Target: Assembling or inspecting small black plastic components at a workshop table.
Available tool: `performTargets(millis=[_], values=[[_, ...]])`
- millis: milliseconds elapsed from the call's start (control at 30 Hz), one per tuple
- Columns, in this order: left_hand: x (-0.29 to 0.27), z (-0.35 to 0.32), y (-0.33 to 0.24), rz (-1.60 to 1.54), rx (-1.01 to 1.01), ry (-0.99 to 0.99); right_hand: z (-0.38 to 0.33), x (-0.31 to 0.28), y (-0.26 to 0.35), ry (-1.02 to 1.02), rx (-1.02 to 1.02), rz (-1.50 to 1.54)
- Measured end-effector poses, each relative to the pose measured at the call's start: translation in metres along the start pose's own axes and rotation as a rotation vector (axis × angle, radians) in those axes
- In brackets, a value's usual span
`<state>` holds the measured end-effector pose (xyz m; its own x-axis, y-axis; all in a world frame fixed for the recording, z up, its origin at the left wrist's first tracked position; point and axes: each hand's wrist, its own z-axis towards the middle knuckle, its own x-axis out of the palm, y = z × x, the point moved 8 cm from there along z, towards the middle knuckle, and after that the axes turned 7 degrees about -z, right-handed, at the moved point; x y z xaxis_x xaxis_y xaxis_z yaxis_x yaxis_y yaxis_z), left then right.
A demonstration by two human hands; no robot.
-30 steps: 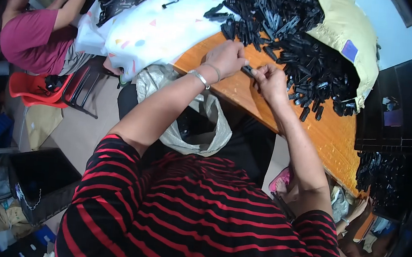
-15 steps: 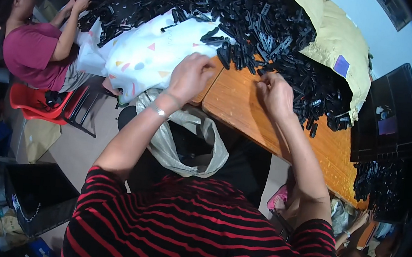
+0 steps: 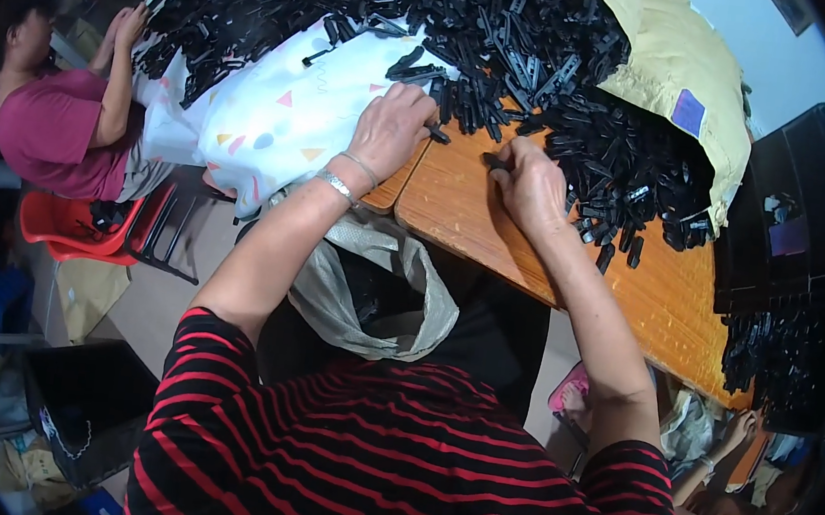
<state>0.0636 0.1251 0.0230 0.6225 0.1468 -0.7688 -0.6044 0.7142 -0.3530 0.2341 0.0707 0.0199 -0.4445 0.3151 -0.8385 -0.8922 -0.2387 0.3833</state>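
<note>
Over the wooden table [image 3: 458, 207] my right hand [image 3: 534, 188] pinches a small black plastic clip-like piece [image 3: 492, 161] between thumb and fingers. My left hand [image 3: 391, 131] rests farther left, beside the white patterned cloth [image 3: 276, 118]. Its fingers are bent together at another small black piece [image 3: 438, 133], and the thumb is mostly hidden. Just beyond both hands spreads a large heap of similar black pieces [image 3: 477, 23]. Some of them lie loose near my right hand.
An open woven sack [image 3: 432, 310] hangs at my lap below the table edge. Yellowish sacks [image 3: 653, 72] slump at the far right. At the left, another person [image 3: 64, 125] works at the heap beside a red chair [image 3: 54, 220]. A black crate [image 3: 85, 404] stands on the floor.
Black pieces now show at the fingertips of both hands. My right hand has shifted slightly left and nearer; my left fingers have closed in. The whole view has tilted slightly.
</note>
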Motion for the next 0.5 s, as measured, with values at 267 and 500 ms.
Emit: performTargets(millis=[267,500], values=[[0.009,-0.014,-0.012,-0.580,-0.418,0.127,-0.027,-0.001,0.025,-0.040,-0.156,0.074],[0.022,0.000,-0.050,-0.875,-0.289,0.220,-0.017,-0.014,-0.005,0.045,0.268,0.557]])
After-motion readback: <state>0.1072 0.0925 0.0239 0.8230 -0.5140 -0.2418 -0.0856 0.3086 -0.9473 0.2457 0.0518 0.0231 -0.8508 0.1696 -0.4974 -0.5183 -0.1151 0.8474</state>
